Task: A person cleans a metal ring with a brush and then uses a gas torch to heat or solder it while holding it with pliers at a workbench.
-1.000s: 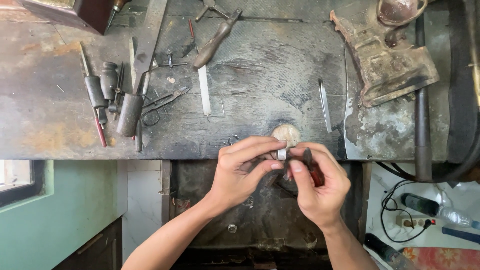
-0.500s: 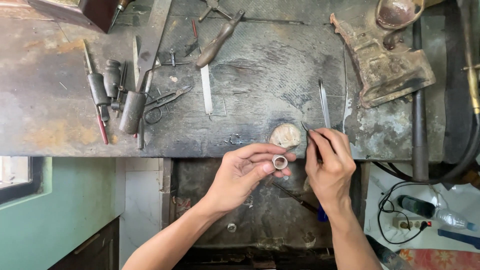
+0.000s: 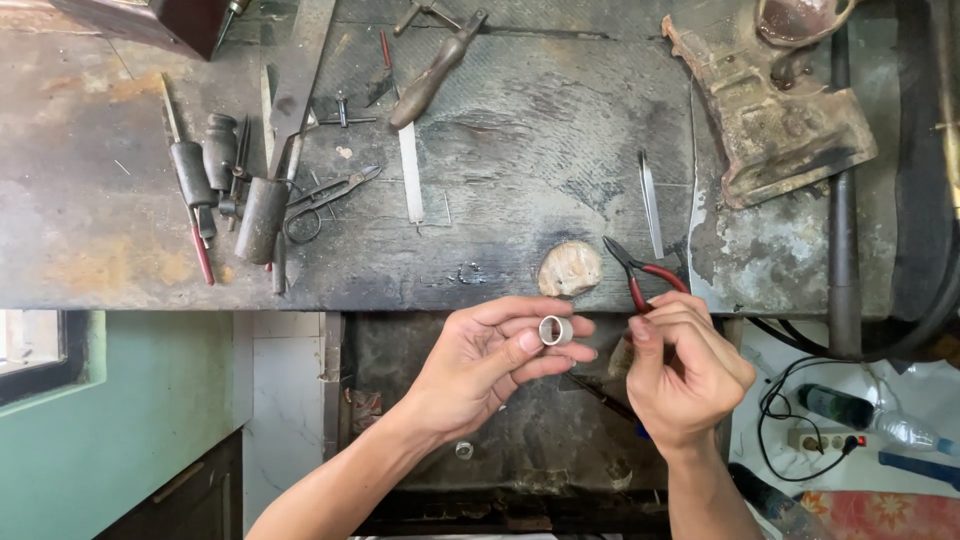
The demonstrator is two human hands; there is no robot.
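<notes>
My left hand (image 3: 490, 360) pinches a small silver ring (image 3: 555, 330) between thumb and fingertips, just below the front edge of the dark workbench (image 3: 480, 170). My right hand (image 3: 690, 375) sits beside it to the right, curled around the red handles of small pliers (image 3: 640, 272), whose dark jaws point up and left over the bench edge. A rounded pale wooden peg (image 3: 570, 268) sticks out at the bench edge just above the ring. The two hands are a little apart.
On the left of the bench lie files, gravers, scissors (image 3: 320, 200) and a dark cylinder (image 3: 262, 220). A wooden-handled file (image 3: 425, 95) and a tweezer (image 3: 650, 205) lie further back. A rusty vise (image 3: 770, 110) stands at the right. A power strip (image 3: 820, 440) and a bottle (image 3: 860, 415) lie on the floor.
My right hand left the ring, reached to the bench and picked up the red-handled pliers. My left hand kept hold of the ring throughout.
</notes>
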